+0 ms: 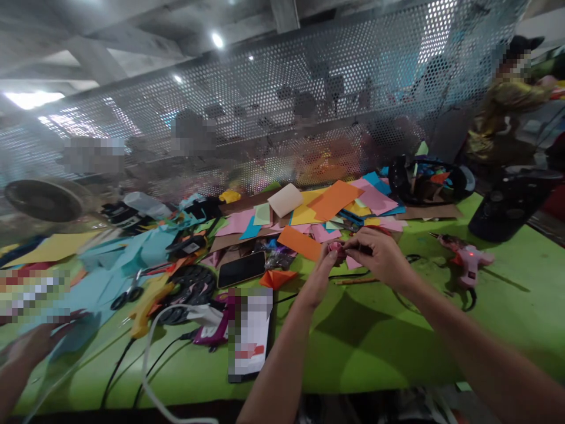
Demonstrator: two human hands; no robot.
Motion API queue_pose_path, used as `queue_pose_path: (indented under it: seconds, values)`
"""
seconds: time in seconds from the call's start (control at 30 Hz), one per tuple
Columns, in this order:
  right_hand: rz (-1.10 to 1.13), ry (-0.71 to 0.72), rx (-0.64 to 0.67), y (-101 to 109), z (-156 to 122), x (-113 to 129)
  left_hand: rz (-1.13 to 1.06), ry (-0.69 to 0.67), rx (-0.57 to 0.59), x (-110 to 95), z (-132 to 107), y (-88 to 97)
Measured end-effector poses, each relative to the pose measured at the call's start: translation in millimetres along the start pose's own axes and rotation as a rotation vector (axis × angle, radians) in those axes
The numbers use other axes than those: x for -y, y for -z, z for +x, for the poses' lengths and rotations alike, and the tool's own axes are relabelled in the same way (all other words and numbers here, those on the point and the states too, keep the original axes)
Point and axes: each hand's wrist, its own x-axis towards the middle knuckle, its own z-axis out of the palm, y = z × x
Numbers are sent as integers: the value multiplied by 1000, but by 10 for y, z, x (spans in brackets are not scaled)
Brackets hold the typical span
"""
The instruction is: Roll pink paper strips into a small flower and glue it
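Note:
My left hand is closed, pinching a small pink piece that looks like folded or rolled paper. From the right, my right hand comes close to it with its fingers pinched together. What lies between those fingers, if anything, is too small to make out. Both hands are raised over the green table. Behind them lie an orange paper sheet and other coloured sheets. A wooden stick like a pencil rests just below my hands.
On the right are a pink glue gun with a lit red light and a dark tumbler. A phone, scissors, a yellow glue gun and cables lie leftward. Another person's hand rests at far left.

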Motion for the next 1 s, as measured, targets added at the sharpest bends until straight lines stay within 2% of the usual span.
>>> queue_pose_path:
  seconds: [0.3, 0.6, 0.87, 1.0]
  values:
    - [-50, 64, 43, 41, -6, 35, 19, -48, 7, 21, 14, 10]
    - [-292, 106, 92, 33, -23, -4, 16, -47, 19, -9, -3, -2]
    - [-400, 106, 71, -14, -53, -14, 31, -73, -24, 19, 21, -28]
    - [-353, 61, 17, -26, -58, -12, 62, -110, -63, -12, 35, -40]
